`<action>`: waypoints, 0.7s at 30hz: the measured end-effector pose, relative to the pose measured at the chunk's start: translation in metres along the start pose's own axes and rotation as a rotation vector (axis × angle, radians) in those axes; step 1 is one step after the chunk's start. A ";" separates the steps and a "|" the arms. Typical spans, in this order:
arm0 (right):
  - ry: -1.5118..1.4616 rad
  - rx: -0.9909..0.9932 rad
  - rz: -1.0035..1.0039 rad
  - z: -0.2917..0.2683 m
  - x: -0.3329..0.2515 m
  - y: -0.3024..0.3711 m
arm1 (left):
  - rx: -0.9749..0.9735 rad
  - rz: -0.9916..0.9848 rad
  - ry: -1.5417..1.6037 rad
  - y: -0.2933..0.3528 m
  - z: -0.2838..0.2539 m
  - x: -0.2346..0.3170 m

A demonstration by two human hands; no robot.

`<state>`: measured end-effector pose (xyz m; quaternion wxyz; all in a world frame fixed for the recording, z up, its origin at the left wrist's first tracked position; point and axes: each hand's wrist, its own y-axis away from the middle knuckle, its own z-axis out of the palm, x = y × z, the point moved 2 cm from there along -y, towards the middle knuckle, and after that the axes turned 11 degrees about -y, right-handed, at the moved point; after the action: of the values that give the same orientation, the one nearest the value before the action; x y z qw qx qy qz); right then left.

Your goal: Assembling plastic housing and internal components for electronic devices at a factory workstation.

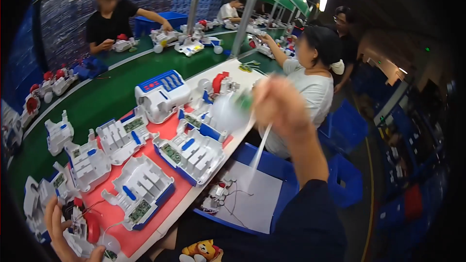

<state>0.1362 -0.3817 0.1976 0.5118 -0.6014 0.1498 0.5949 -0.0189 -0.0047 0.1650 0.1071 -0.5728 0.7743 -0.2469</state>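
Note:
My right hand point(284, 106) is raised over the table's near edge, smeared by motion, its fingers pinched together. At its fingertips is a blurred white dome-shaped part point(228, 112) with a green patch; a white strip point(259, 153) hangs below the hand. At the lower left, my left hand point(57, 230) curls its fingers and thumb around a white housing point(77, 243). Beside that thumb are a red ring point(92, 227) and a pale dome point(110, 243) with a green circuit board under it. Thin wires run from this assembly.
Several open white-and-blue housing halves point(145, 184) with circuit boards lie on a red mat point(109, 206). A closed white housing point(162, 94) stands behind them. A blue bin point(286, 189) holds wired parts below the table edge. Beyond runs a green conveyor point(116, 80); a co-worker point(310, 75) sits at right.

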 end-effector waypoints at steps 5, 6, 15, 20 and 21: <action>0.104 0.571 -0.393 -0.115 -0.139 0.062 | -0.067 0.070 0.003 -0.007 0.028 -0.040; 0.053 0.541 -0.426 -0.130 -0.160 0.076 | -0.071 0.035 -0.008 0.002 0.034 -0.055; 0.481 1.696 -0.525 -0.257 -0.252 0.224 | -0.157 0.187 -0.040 -0.034 0.020 -0.018; 0.519 2.070 -0.401 -0.265 -0.198 0.283 | -0.190 0.271 -0.068 -0.042 0.049 -0.027; 0.496 2.070 -0.399 -0.267 -0.185 0.294 | -0.210 0.278 -0.042 -0.046 0.059 -0.032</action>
<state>0.0088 -0.8002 0.1678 0.8140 0.0055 0.5784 -0.0526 0.0562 0.0000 0.1337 0.0961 -0.4735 0.8650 -0.1354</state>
